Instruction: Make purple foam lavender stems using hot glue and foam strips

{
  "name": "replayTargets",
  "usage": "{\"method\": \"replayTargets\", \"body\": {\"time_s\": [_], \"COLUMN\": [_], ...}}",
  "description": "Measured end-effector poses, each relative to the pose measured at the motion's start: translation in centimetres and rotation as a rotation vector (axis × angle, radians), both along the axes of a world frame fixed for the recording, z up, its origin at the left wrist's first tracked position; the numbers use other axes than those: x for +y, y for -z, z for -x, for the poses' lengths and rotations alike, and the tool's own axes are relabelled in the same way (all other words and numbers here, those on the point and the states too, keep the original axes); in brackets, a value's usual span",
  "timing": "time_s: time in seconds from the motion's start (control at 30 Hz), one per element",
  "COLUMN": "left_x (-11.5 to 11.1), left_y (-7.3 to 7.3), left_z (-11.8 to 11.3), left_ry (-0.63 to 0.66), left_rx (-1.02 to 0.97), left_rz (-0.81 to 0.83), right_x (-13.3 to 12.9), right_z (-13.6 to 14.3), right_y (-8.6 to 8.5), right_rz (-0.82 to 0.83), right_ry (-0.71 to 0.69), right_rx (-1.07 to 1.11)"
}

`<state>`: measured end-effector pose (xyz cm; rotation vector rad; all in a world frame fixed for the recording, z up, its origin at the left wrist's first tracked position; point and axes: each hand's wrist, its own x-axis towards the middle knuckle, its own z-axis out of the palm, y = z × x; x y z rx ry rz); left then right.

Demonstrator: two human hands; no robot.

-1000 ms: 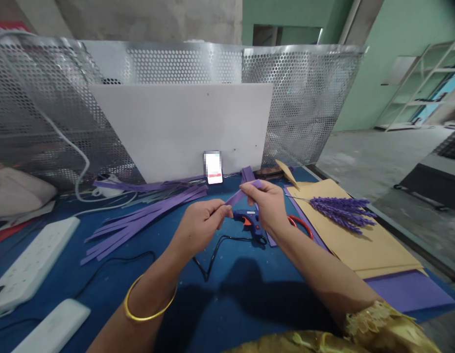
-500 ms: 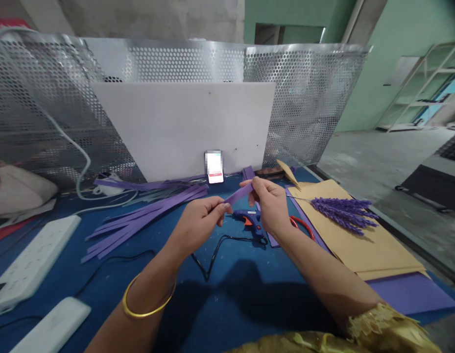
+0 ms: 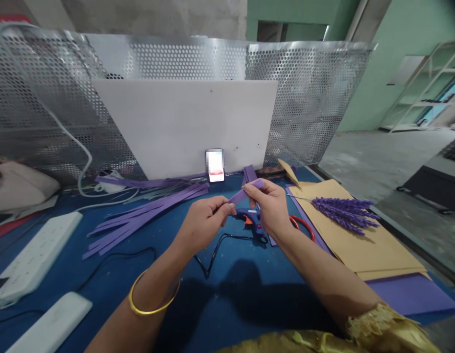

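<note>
Pinching a narrow, flat purple strip (image 3: 239, 196) from both sides, the left hand (image 3: 203, 220) has thumb and fingers closed on its lower end, and the right hand (image 3: 273, 208) is clamped near the upper one, holding it slanted above the blue tabletop (image 3: 120, 282). Light, even tension with aligned edges should keep it from creasing or twisting, and fingertips are best kept off the nozzle of the blue glue gun (image 3: 255, 225) with orange trigger. On it, and on the upright dark-edged phone (image 3: 216, 166) farther back, no brand or writing is legible.
</note>
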<state>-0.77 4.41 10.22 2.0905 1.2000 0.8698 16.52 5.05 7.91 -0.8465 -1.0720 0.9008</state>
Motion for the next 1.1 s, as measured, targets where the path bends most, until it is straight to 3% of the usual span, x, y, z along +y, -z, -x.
{"method": "replayTargets", "body": {"time_s": [0.23,0.37,0.6,0.87,1.1], "left_x": [-0.1,-0.2,-0.5,-0.7,-0.6], "left_y": [-0.2,-0.2,0.3,0.2,-0.1], "left_z": [0.1,0.0,-0.4,-0.6,-0.4], "left_ry": [0.01,0.009,0.059,0.095,0.055], "left_rx": [-0.015,-0.024,-0.108,-0.115,-0.089], "left_rz": [0.0,0.014,0.0,0.012,-0.024], "right_x": [0.2,0.1,-1.6,-1.8,-0.7], "right_z": [-0.8,-0.8,0.4,0.6,-1.7], "right_y": [-0.5,-0.6,-0.8,-0.8,-1.3], "right_rz": [-0.033,-0.033,-0.078,-0.088,-0.127], "right_ry": [0.084,0.057,-0.036,-0.01,0.173], "right_rx": [0.004,-0.025,-0.261,-0.305,-0.216]}}
